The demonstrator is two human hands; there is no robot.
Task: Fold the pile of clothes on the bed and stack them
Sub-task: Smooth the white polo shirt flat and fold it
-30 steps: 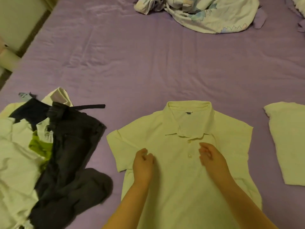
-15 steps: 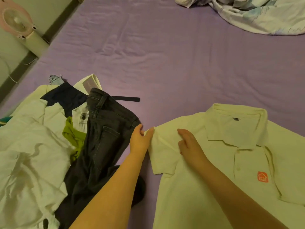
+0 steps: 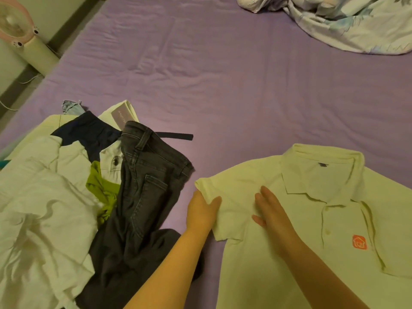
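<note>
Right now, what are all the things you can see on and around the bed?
polo shirt: one, pale yellow with orange logo, flat at right front
dark jeans: one, charcoal, left of the shirt
clothes pile: one heap, mostly white with green and navy, far left
bed sheet: one, purple
quilt: one, pale floral, top right
fan: one, pink, beside the bed, top left
left hand: grip on the shirt's sleeve
right hand: flat on the shirt

A purple bed sheet [image 3: 223, 74] fills the view; a pink fan [image 3: 16, 23] stands at ten o'clock, a rumpled quilt [image 3: 345, 23] at one.
</note>
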